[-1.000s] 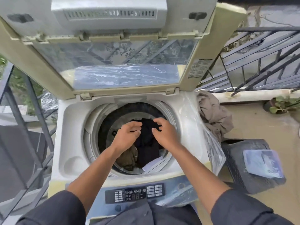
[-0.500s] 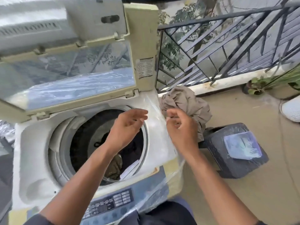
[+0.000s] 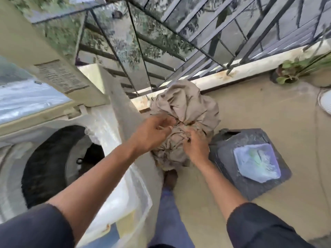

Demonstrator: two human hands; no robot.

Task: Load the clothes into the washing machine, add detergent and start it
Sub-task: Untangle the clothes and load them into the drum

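A crumpled beige garment (image 3: 186, 108) sits in a heap to the right of the top-loading washing machine (image 3: 107, 120). My left hand (image 3: 152, 133) reaches its upper left side, fingers curled into the folds. My right hand (image 3: 195, 145) grips the cloth lower down on its right side. The machine's lid (image 3: 53, 76) stands raised. Its dark drum (image 3: 53, 163) is open, with dark clothes partly visible inside. The control panel is out of view.
A dark plastic stool (image 3: 254, 179) with a clear plastic packet (image 3: 256, 161) on top stands right of the garment. A metal railing (image 3: 179, 42) and low ledge run behind. A potted plant (image 3: 290, 72) sits far right. My foot (image 3: 170, 179) is under the garment.
Both hands left the drum and swung right to the beige garment, where they now take hold of it. The view turned right, away from the machine.
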